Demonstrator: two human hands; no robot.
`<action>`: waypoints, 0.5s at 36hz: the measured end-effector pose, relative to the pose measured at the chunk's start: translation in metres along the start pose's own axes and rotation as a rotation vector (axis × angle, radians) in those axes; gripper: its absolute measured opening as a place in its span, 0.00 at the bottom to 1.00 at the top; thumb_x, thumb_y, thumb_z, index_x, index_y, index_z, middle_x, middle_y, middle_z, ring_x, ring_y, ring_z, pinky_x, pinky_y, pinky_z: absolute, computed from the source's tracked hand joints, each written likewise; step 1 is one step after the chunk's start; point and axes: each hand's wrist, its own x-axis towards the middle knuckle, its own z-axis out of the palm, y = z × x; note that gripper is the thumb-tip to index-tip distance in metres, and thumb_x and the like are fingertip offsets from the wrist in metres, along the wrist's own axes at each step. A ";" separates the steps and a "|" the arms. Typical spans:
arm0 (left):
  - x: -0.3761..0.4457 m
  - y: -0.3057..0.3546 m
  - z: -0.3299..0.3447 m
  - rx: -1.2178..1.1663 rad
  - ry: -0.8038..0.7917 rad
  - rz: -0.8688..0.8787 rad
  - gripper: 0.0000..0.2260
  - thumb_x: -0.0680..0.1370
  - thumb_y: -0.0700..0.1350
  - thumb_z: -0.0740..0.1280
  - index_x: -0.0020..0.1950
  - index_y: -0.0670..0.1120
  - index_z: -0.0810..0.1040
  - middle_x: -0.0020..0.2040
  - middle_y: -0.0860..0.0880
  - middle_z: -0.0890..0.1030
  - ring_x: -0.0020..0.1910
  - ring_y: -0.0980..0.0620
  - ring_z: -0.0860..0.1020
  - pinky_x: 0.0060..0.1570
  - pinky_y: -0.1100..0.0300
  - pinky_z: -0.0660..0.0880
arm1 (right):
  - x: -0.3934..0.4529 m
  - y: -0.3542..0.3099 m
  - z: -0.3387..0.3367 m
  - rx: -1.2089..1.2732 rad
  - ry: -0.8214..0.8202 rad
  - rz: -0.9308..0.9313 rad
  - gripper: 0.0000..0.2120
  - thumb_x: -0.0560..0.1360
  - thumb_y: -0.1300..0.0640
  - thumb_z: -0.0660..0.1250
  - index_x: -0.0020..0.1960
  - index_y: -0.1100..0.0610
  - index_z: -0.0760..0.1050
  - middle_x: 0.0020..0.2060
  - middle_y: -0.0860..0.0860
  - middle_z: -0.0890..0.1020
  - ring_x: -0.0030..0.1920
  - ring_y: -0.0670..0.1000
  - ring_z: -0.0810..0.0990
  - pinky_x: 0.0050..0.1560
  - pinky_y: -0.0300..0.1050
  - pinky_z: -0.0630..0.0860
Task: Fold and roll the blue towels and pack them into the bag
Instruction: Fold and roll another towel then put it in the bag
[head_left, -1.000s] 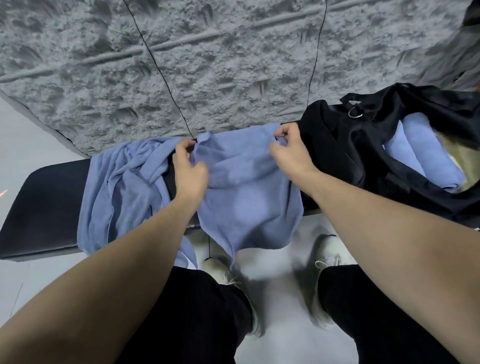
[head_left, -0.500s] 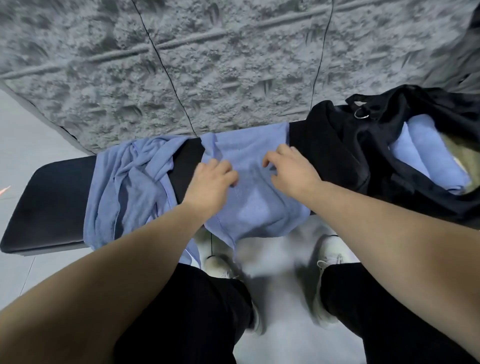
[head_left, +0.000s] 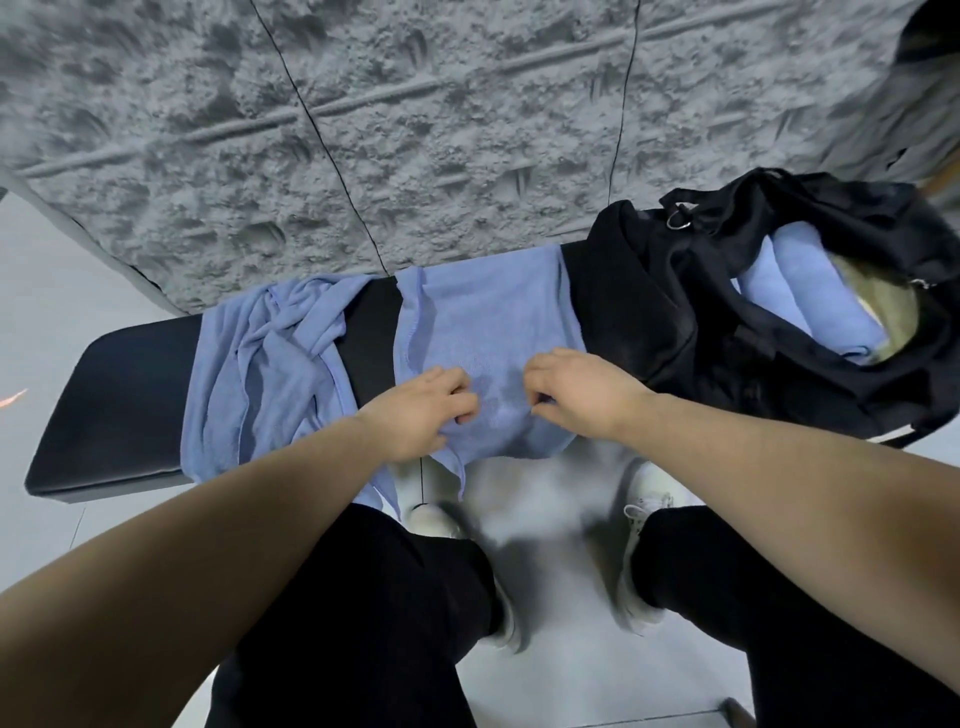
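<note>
Blue towel (head_left: 483, 317) lies across the bench (head_left: 124, 395); left hand (head_left: 415, 413) and right hand (head_left: 576, 389) pinch its near part, fingertips curled under, hidden. Rolled towels (head_left: 810, 301) sit partly hidden in the bag (head_left: 675, 322).

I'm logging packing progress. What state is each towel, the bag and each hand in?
Flat blue towel: spread across the black bench, near edge overhanging.
Crumpled blue towel: bunched, unfolded.
Rolled blue towels: inside bag.
Black fabric bag: open.
Left hand: pinching flat towel.
Right hand: pinching flat towel.
</note>
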 end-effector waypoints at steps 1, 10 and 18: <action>0.000 0.001 -0.002 -0.018 -0.001 -0.008 0.11 0.67 0.32 0.68 0.44 0.45 0.73 0.47 0.51 0.67 0.43 0.50 0.64 0.38 0.63 0.58 | 0.000 -0.002 -0.002 0.009 -0.009 0.011 0.02 0.76 0.59 0.64 0.46 0.57 0.75 0.46 0.50 0.76 0.46 0.51 0.69 0.47 0.44 0.67; -0.007 0.005 -0.008 -0.191 0.013 -0.128 0.07 0.74 0.36 0.66 0.41 0.46 0.71 0.43 0.51 0.72 0.40 0.50 0.70 0.42 0.54 0.70 | -0.001 -0.001 -0.007 0.418 0.083 0.302 0.04 0.79 0.57 0.63 0.48 0.52 0.67 0.36 0.47 0.78 0.37 0.51 0.74 0.39 0.45 0.70; -0.001 0.006 -0.006 -0.257 0.131 -0.249 0.11 0.76 0.31 0.59 0.44 0.44 0.78 0.47 0.50 0.72 0.40 0.47 0.73 0.44 0.52 0.72 | 0.018 -0.012 -0.010 0.691 0.099 0.415 0.16 0.77 0.69 0.52 0.43 0.51 0.71 0.32 0.48 0.74 0.30 0.47 0.66 0.31 0.39 0.64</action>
